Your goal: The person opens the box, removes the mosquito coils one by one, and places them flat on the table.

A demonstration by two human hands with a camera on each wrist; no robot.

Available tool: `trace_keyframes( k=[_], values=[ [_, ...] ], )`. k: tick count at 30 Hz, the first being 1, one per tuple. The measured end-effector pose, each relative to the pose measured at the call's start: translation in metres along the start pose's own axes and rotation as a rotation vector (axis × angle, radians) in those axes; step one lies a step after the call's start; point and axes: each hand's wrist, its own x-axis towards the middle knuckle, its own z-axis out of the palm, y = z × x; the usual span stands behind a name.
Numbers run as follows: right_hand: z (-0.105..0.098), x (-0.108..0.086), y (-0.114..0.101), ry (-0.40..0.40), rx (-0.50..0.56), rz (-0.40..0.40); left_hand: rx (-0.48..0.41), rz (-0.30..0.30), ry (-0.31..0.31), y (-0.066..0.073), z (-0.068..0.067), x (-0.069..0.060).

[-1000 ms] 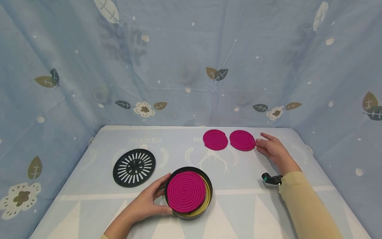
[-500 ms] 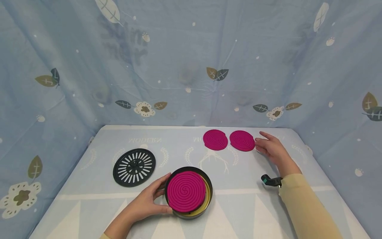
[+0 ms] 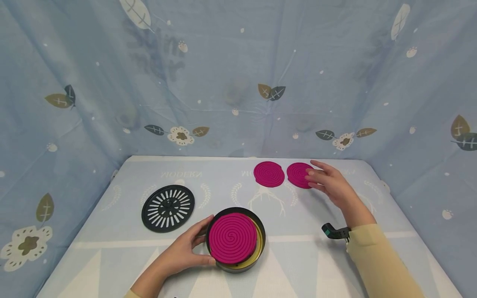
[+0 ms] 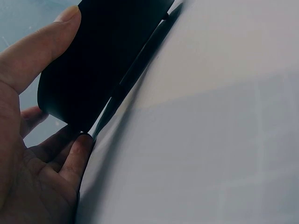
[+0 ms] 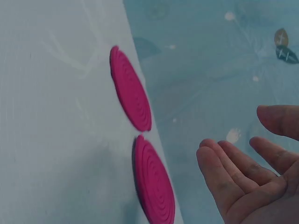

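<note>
A round dark tin (image 3: 239,271) with a yellow inside stands near the front middle, a magenta spiral disc (image 3: 232,239) lying in it toward its left. My left hand (image 3: 182,253) grips the tin's left side; in the left wrist view the thumb and fingers of the left hand (image 4: 42,140) hold the dark wall (image 4: 103,60). Two more magenta discs lie at the back, the left one (image 3: 268,174) and the right one (image 3: 298,174). My right hand (image 3: 332,184) hovers over the right disc's edge, fingers loosely spread and holding nothing. Both discs and the right hand (image 5: 257,182) appear apart in the right wrist view.
A black round slotted lid (image 3: 167,208) lies on the table to the left of the tin. Blue patterned cloth (image 3: 231,82) rises behind the table and at both sides. A small black device (image 3: 336,232) sits at my right wrist.
My right hand has moved left and now overlaps the right-hand disc in the head view, where it was beside it. My left hand, the tin and the discs have stayed in place.
</note>
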Motion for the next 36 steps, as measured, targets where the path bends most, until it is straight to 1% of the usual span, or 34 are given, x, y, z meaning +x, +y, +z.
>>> trace_keyframes(
  k=[6, 11, 14, 20, 28, 33, 36],
  values=[
    [0.016, -0.009, -0.008, -0.062, 0.033, -0.041, 0.001, -0.014, 0.0, -0.001, 0.0, 0.0],
    [0.029, -0.012, -0.009, -0.064, 0.024, -0.093, -0.006, -0.007, -0.004, -0.002, 0.0, 0.0],
    [0.037, -0.015, -0.008, -0.066, 0.023, -0.109, -0.007, -0.003, -0.004, -0.002, 0.001, 0.0],
    [0.053, -0.021, -0.008, -0.104, -0.004, -0.121, 0.001, 0.001, 0.0, -0.003, 0.001, 0.001],
    [0.068, -0.026, -0.007, -0.153, -0.037, -0.135, 0.013, -0.001, 0.004, -0.001, 0.001, 0.0],
    [0.078, -0.028, -0.006, -0.199, 0.001, -0.15, 0.021, 0.006, 0.011, 0.0, 0.0, 0.0],
    [0.085, -0.03, -0.004, -0.223, 0.036, -0.158, 0.025, -0.001, 0.013, 0.0, 0.001, -0.001]
  ],
)
